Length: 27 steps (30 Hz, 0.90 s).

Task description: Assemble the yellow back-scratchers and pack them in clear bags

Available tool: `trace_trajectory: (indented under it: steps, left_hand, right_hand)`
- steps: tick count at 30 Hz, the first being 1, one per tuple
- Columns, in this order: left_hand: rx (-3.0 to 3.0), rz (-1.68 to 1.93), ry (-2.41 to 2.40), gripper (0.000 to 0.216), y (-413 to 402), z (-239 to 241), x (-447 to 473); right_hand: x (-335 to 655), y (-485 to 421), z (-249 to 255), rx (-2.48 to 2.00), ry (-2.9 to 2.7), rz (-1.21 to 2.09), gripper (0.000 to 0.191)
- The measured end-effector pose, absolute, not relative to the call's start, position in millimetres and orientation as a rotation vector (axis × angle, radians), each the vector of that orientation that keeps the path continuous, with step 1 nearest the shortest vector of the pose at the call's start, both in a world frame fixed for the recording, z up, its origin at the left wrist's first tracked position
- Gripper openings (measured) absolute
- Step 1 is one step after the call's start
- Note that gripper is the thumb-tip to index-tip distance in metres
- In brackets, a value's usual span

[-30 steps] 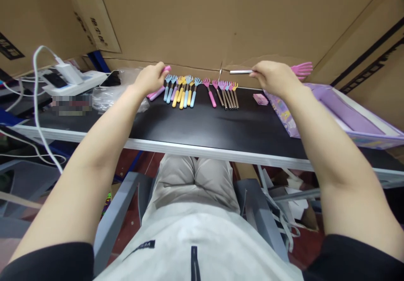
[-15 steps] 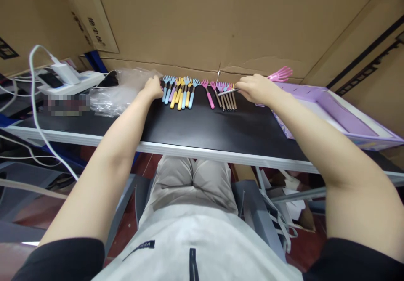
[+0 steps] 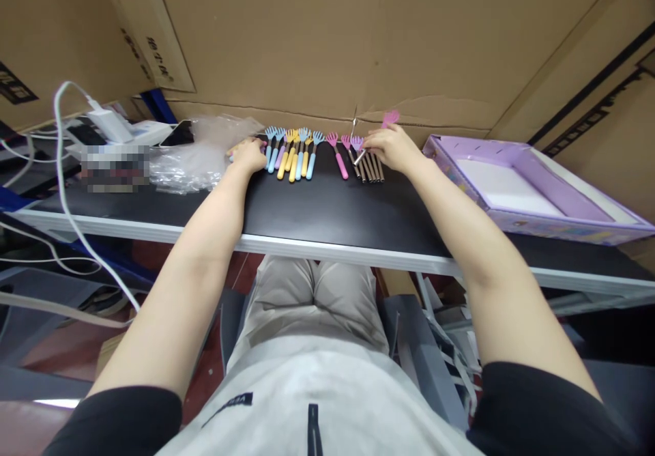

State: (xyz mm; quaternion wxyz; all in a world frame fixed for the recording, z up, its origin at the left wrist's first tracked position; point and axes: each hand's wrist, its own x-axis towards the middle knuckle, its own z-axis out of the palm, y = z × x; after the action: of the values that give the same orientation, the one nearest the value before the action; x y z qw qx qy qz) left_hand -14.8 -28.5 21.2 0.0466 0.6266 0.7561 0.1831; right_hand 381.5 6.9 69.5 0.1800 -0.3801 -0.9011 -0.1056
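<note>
Pink plastic is showing just above the right hand (image 3: 387, 145), where the pronged head of a scratcher (image 3: 390, 117) is standing out against the cardboard wall (image 3: 307, 39). Its metal shaft (image 3: 360, 157) is emerging on the other side of the fingers, which are pinching the piece above the table (image 3: 327, 214). The left hand (image 3: 250, 154) is lowering its fingers over pieces beside the coloured-handled scratchers (image 3: 294, 162), and its own palm is hiding the grip, leaving me unable to tell whether it is grasping anything.

From here, the held shaft could be knocking the metal-handled scratchers (image 3: 372, 168) askew, since its end is hanging right over them in view; whether it is touching them is not showing. A light pinch could also be letting the smooth metal roll, turning the head sideways. On the left, a drifting hand could be nudging the nearest blue handle or catching the clear plastic bag (image 3: 192, 159) next to it.

The held scratcher's head is pointing away from the person and slightly right, its bare end pointing back and left, so its long axis is running obliquely, crossing the lean of the neighbouring metal handles
</note>
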Motion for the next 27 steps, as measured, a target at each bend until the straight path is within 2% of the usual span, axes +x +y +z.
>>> trace_trajectory:
  steps: [6,17,27]
  left_hand:
    - [1.944,0.481,2.283,0.077,-30.8,26.1,-9.0]
    - [1.964,0.507,2.271,0.073,-34.4,26.1,-7.5]
    - [1.874,0.506,2.298,0.074,-31.7,25.0,-7.9]
  right_hand:
    - [374.0,16.3,46.4,-1.07,-2.634,-0.221,0.051]
    - [359.1,9.9,29.0,-1.224,-2.545,-0.029,0.06]
    - [360.4,15.0,22.9,-1.304,-2.328,0.167,0.058]
